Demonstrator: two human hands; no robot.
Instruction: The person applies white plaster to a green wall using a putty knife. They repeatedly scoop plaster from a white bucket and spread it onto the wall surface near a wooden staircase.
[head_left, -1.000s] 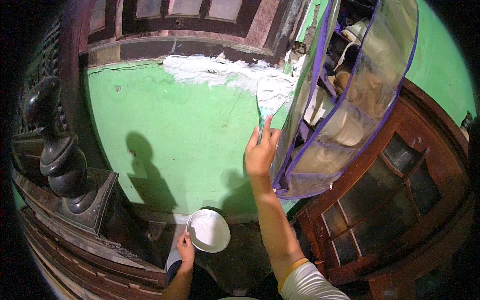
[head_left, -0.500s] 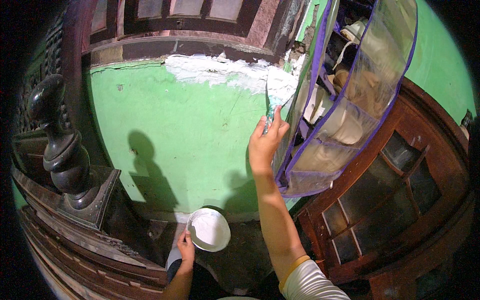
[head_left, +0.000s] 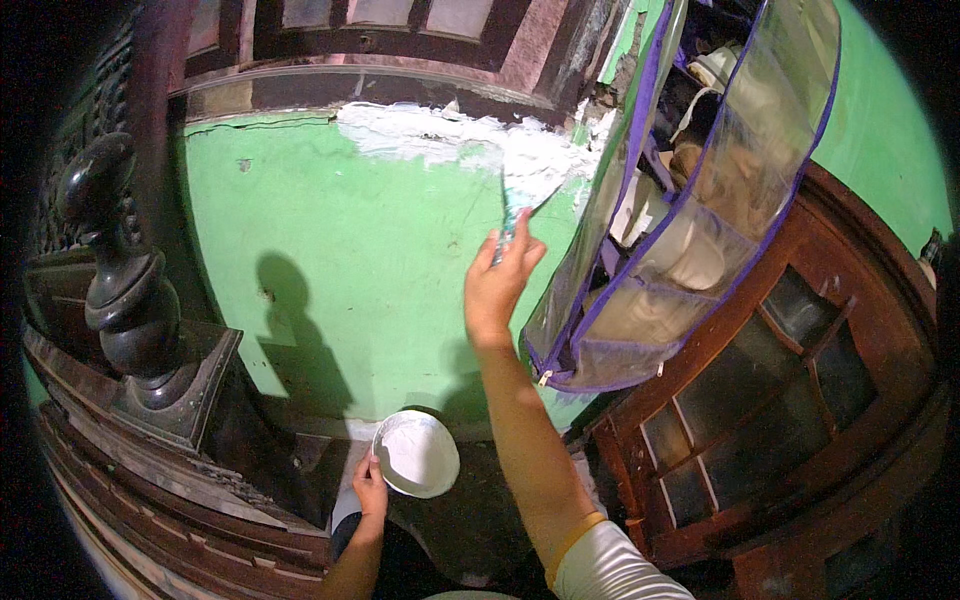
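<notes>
Gripping: right hand [head_left: 500, 288] closed round the handle of a turquoise-handled putty knife with a wide, flared blade [head_left: 524, 192], tip upward.
Left hand [head_left: 370, 488]: fingers and thumb clamped on the left rim of a round white bowl [head_left: 428, 493] holding white paste; hands well apart.
Knife position: over the right part of a rough white paste band [head_left: 420, 138], between a painted green wall [head_left: 390, 270] and a dark wooden frame [head_left: 320, 92].
Change: I note the blade has shifted leftward along the band, away from a clear plastic, purple-edged hanging organiser [head_left: 640, 325].
Bearing on work: in my judgement, this stroke spreads paste back across the patch; evenness beneath the blade cannot be told.
</notes>
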